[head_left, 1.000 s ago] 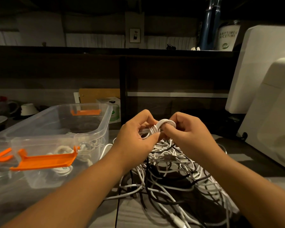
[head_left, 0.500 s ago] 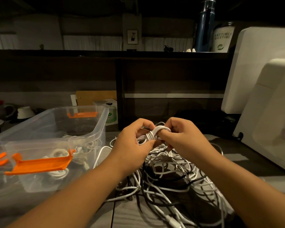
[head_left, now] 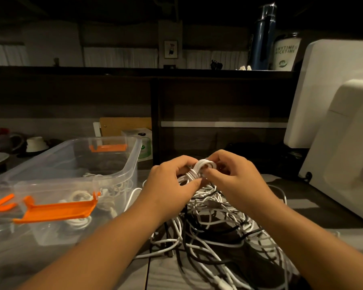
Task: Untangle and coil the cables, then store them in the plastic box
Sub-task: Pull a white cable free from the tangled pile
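1. Both hands meet at the centre of the frame. The left hand (head_left: 172, 181) pinches a small white cable coil (head_left: 203, 166) between thumb and curled fingers, and the right hand (head_left: 235, 178) grips its upper loop. I judge this hold keeps the turns from springing apart.
2. The coil is held up off the surface (head_left: 161, 273), directly above the pile. I cannot tell whether its tail is free of the pile.
3. The tangle of white and black cables (head_left: 218, 227) sprawls over the lower centre and lower right, so most of the untangling looks undone.
4. The clear plastic box (head_left: 134, 160) stands open at centre left, near the left hand, probably so a finished coil needs only a short reach. An orange latch (head_left: 57, 210) hangs at its near end.
5. Through its wall, white coiled cables (head_left: 80, 195) lie on the bottom; how many is unclear.
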A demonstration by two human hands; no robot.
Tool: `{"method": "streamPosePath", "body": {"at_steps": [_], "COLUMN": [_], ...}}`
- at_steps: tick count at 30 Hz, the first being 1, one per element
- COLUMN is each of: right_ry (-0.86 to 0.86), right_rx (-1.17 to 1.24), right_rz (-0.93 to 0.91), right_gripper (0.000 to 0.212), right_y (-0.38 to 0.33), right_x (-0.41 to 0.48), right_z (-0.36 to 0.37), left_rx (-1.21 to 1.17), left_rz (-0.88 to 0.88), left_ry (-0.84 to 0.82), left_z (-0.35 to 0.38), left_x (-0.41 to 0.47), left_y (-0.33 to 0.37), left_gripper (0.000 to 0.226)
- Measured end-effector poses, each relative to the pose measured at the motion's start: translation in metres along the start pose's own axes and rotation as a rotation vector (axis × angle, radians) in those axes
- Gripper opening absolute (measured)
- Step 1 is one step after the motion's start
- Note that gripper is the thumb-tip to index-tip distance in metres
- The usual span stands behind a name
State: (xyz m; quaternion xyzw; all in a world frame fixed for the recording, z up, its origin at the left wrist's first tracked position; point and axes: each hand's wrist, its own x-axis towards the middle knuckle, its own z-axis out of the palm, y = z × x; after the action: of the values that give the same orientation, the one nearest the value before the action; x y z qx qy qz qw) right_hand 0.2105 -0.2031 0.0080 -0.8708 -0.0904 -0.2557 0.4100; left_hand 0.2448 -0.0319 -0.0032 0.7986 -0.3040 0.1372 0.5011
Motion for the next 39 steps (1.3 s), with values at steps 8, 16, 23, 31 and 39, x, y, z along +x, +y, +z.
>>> {"method": "streamPosePath", "body": {"at_steps": [8,16,23,31,39], "right_ry": [0.040,0.029,0.142,0.258,0.306], "right_rx": [0.167,0.340,0.453,0.349,0.150], "right_rz": [-0.010,0.129,0.208,0.148,0.091], "right_gripper": [0.012,0.018,0.005,0.008,0.011], "right_y": [0.001,0.012,0.014,-0.006,-0.029], "right_x": [0.003,0.008,0.010,0.019,0.026], "right_z": [0.001,0.004,0.003,-0.011,-0.036], "left_rx": [0.018,-0.175,-0.395,-0.469,-0.300], "left_rz": [0.000,-0.131,-0.269,-0.284,-0.221], "left_ry": [0.063,0.105,0.237,0.346,0.361], "left_z": [-0.001,-0.001,0.002,0.007,-0.021], "left_x": [0.005,0.005,0.012,0.034,0.048], "left_y": [-0.003,-0.007,-0.010,0.005,0.047], "left_gripper": [0.028,0.047,0.034,0.029,0.024]}}
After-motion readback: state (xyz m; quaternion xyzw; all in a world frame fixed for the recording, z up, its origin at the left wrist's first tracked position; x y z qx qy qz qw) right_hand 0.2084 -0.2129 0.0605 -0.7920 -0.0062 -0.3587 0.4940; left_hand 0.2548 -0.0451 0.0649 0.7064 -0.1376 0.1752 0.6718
